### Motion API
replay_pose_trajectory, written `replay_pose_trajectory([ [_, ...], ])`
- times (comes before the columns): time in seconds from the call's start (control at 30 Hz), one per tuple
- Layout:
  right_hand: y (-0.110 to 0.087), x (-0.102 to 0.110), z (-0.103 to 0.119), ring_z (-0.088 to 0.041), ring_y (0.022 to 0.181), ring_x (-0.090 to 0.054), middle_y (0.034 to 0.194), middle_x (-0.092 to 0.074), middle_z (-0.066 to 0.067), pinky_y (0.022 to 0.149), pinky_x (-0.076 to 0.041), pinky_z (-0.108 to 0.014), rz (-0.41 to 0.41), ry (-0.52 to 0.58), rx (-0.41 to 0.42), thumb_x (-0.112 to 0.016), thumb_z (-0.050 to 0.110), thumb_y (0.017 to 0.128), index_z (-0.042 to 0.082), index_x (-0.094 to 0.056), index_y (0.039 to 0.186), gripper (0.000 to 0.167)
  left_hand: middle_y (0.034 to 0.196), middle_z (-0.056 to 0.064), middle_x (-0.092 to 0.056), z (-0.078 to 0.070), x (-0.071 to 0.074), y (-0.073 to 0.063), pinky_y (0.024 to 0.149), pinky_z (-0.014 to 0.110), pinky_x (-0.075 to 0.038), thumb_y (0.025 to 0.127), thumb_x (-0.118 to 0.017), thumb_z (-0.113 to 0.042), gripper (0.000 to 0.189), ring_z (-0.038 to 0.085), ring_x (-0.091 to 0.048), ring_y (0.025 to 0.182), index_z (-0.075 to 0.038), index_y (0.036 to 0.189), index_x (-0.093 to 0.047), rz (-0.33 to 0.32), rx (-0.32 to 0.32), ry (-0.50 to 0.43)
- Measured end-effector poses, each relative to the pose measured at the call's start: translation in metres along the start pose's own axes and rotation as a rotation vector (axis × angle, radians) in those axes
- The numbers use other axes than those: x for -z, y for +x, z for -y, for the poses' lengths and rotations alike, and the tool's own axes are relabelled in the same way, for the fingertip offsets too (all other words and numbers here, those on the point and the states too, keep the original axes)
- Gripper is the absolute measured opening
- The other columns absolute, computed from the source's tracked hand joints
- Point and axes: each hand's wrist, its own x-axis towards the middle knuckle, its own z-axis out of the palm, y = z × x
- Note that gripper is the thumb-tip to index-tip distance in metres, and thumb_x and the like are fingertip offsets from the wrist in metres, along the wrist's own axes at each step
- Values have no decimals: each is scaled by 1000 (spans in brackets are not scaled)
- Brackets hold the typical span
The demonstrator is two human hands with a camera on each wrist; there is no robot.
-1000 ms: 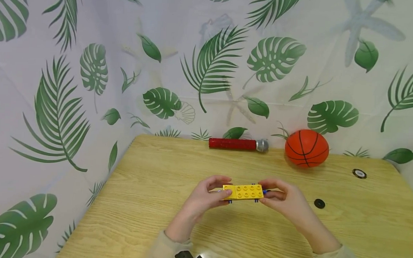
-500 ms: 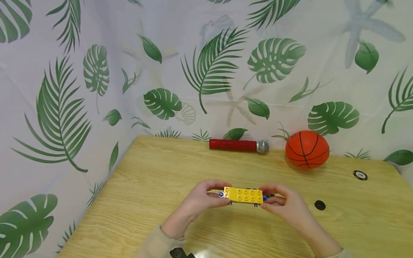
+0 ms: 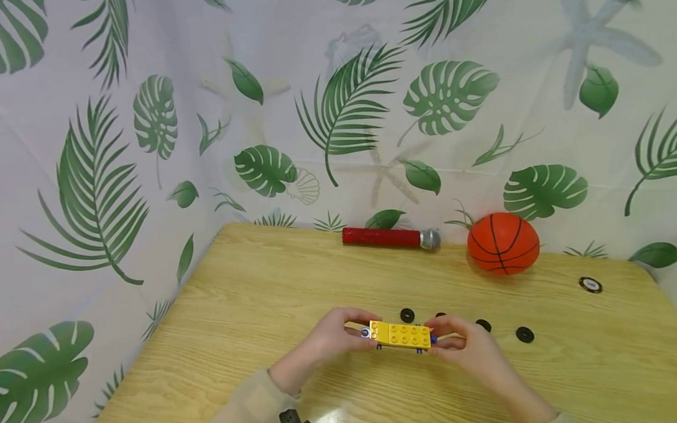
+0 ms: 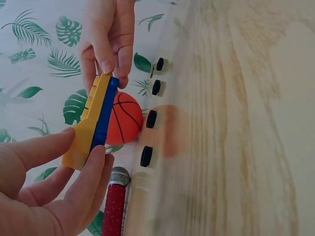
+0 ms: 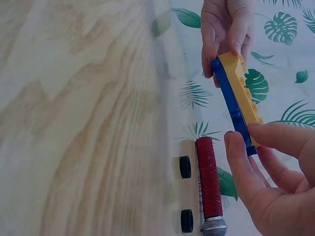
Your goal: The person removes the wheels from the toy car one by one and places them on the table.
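Observation:
Both hands hold a toy car body [image 3: 404,335] made of yellow studded brick on a blue base, level above the wooden table. My left hand [image 3: 334,342] grips its sloped end, thumb on one side and fingers on the other. The opposite end is pinched by my right hand [image 3: 473,353]. In the left wrist view the blue base [image 4: 104,118] shows under the yellow top [image 4: 81,142]. Short blue axle stubs stick out along the sides in the head view. Beyond the car body, small black wheels [image 3: 407,315] lie in a row, some partly hidden by the right hand.
A red microphone [image 3: 381,237] with a silver head lies along the table's back edge. Right of it sits an orange toy basketball [image 3: 503,244]. A black-and-white chip [image 3: 590,284] lies at the far right. Leaf-patterned cloth [image 3: 342,112] hangs behind and to the left.
Both hands have drawn the car body a little toward the person and lower in view, uncovering black wheels behind it. The left thumb has slid from the yellow top to its side.

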Motion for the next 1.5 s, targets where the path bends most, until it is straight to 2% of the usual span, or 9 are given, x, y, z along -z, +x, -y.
replay_pose_trajectory([
  [0.3, 2, -2, -10, -25, 95, -70, 111, -66, -16, 77, -59, -32, -9, -111, -49, -77, -1, 81, -3, -62, 123, 44, 117, 9, -68, 7, -6, 1, 77, 31, -59, 84, -78, -8, 34, 18, -67, 91, -9, 117, -71, 7, -3, 202],
  [0.67, 4, -7, -17, -22, 86, -70, 100, -69, -9, 74, -59, -33, -26, -182, -44, -80, -1, 77, 0, -66, 116, 41, 113, 9, -72, 14, -8, 6, 81, 32, -57, 83, -80, -12, 35, 16, -67, 90, -10, 116, -71, -4, -33, 356],
  [0.9, 6, -12, -20, -20, 83, -69, 96, -70, -5, 74, -59, -35, -30, -234, -48, -82, -1, 75, 3, -68, 112, 39, 110, 7, -73, 14, -7, 3, 84, 32, -55, 82, -81, -13, 35, 20, -66, 95, -9, 116, -71, -2, -47, 423],
  [1.1, 8, -14, -25, -17, 80, -69, 94, -71, -4, 72, -58, -34, -34, -284, -19, -82, -3, 72, 5, -68, 107, 39, 106, 7, -74, 15, -9, 3, 81, 29, -54, 81, -81, -11, 34, 19, -66, 93, -8, 114, -72, 6, -65, 482],
  [1.3, 7, -16, -27, -15, 80, -68, 92, -71, -3, 72, -58, -32, -20, -302, -13, -83, -2, 71, 5, -68, 106, 38, 102, 6, -74, 19, -9, 6, 78, 25, -54, 81, -81, -11, 34, 14, -66, 88, -7, 114, -73, 19, -59, 513],
  [1.5, 7, -16, -26, -15, 79, -67, 92, -71, -3, 71, -58, -30, -26, -300, -27, -83, -3, 71, 4, -69, 106, 39, 105, 9, -73, 18, -8, 8, 77, 23, -56, 81, -81, -10, 35, 15, -68, 87, -6, 115, -72, 34, -80, 526],
])
